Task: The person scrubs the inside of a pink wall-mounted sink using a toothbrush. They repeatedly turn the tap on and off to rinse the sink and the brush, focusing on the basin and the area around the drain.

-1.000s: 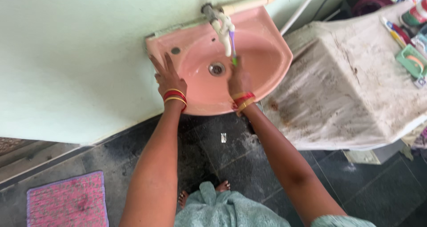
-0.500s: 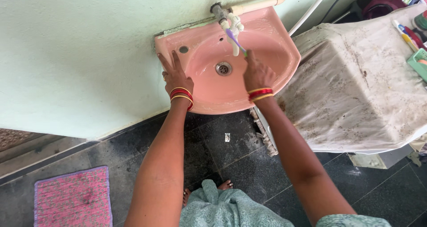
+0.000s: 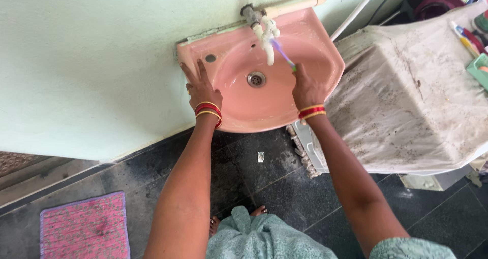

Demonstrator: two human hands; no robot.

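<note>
A pink wall-mounted washbasin [image 3: 315, 40] hangs on a pale green wall, with a white tap [image 3: 267, 38] over its drain [image 3: 256, 78]. My left hand [image 3: 202, 89] rests flat on the basin's left rim, fingers spread, holding nothing. My right hand [image 3: 307, 89] is over the right side of the bowl and grips a purple toothbrush [image 3: 282, 53], whose head points up toward the tap spout. Both wrists wear red and gold bangles.
A cloth-covered stand [image 3: 406, 101] is right of the basin, with toothbrushes [image 3: 461, 38] and a green soap dish [image 3: 479, 68] at its far edge. A pink mat [image 3: 84, 226] lies on the dark tiled floor at lower left. A pipe [image 3: 295, 5] runs along the wall.
My right hand has shifted right across the bowl with the toothbrush, which now tilts toward the tap. My left hand stays on the rim.
</note>
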